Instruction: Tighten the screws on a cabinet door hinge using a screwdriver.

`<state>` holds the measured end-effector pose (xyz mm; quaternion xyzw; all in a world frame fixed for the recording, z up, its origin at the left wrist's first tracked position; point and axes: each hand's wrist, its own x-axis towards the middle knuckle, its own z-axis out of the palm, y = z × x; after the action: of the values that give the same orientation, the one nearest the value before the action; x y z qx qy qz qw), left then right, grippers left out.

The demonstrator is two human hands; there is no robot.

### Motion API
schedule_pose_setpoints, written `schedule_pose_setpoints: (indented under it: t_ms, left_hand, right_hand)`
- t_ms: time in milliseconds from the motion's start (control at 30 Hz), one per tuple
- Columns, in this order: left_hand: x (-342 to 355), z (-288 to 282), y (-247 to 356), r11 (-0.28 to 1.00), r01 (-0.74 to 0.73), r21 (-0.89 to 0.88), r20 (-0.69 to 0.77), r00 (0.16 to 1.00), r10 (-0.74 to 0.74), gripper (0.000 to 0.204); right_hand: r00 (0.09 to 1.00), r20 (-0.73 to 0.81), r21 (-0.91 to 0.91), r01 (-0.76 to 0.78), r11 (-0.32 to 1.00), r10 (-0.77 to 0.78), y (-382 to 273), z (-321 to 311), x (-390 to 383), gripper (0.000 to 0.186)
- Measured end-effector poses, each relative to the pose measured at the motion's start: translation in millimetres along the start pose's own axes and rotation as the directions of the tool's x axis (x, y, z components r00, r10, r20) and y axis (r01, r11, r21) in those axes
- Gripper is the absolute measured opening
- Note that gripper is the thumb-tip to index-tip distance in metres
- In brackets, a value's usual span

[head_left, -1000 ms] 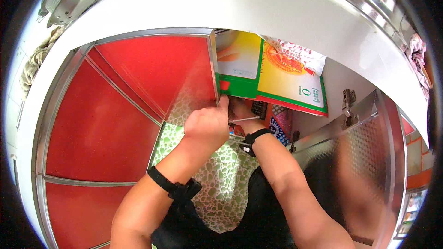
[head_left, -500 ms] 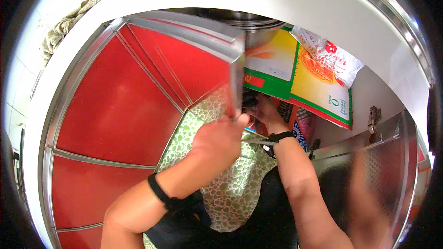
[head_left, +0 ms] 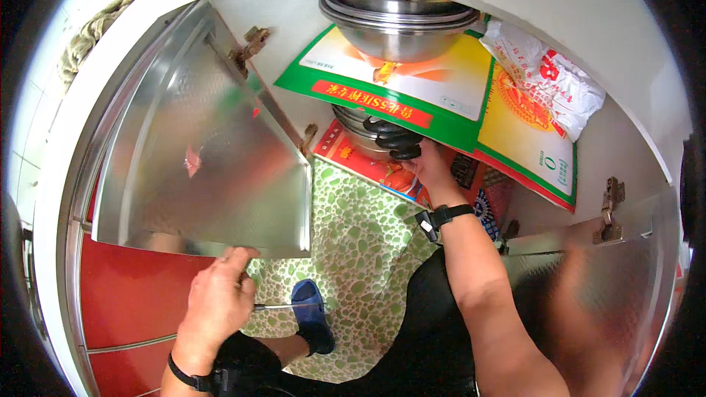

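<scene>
My left hand (head_left: 223, 290) is closed around a thin metal rod (head_left: 278, 306) that sticks out to the right. Its thumb and forefinger are at the lower corner of the open left cabinet door (head_left: 198, 176), whose metal inner face shows. My right hand (head_left: 430, 169) reaches in under the shelf and is closed at a cluster of black handles (head_left: 397, 138); some fingers are hidden. Beside the handles stand stainless steel bowls (head_left: 357, 131), on a red printed sheet (head_left: 368, 167) on the cabinet floor.
Above, stacked steel bowls (head_left: 401, 29) stand on a green and yellow cardboard sheet (head_left: 441, 123) with a crumpled white plastic bag (head_left: 548, 77). The right door (head_left: 588, 279) stands open. Below are a pebble-patterned floor (head_left: 353, 250) and a blue slipper (head_left: 312, 316).
My left hand has swung the left door outward to the left, exposing its metal inside and more of the cabinet. The right hand stays by the black handles under the shelf.
</scene>
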<state>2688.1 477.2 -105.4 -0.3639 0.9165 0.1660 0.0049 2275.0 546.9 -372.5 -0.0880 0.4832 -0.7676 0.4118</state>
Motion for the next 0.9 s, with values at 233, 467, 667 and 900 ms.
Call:
schedule_pose_setpoints:
  t_ms: [233,467,667,900]
  left_hand:
    - [-3,-8,-64,0.992,0.030,-0.119,-0.107,0.993,-0.043,0.035]
    - [-1,-7,-54,0.973,0.193,-0.128,-0.042,0.979,-0.200,0.031]
    - [6,4,-24,0.966,0.252,-0.052,0.119,0.962,-0.244,0.030]
    - [14,22,9,0.993,0.114,-0.042,0.265,0.959,-0.099,0.024]
  right_hand:
    - [0.993,-0.104,0.022,-0.061,0.998,0.063,7,14,6,0.032]
    - [0.989,-0.137,0.023,-0.054,0.998,0.056,15,0,19,0.038]
    - [0.975,-0.056,0.083,-0.208,0.975,0.213,6,11,7,0.033]
    - [0.997,0.038,0.205,-0.072,0.976,0.066,4,9,9,0.042]
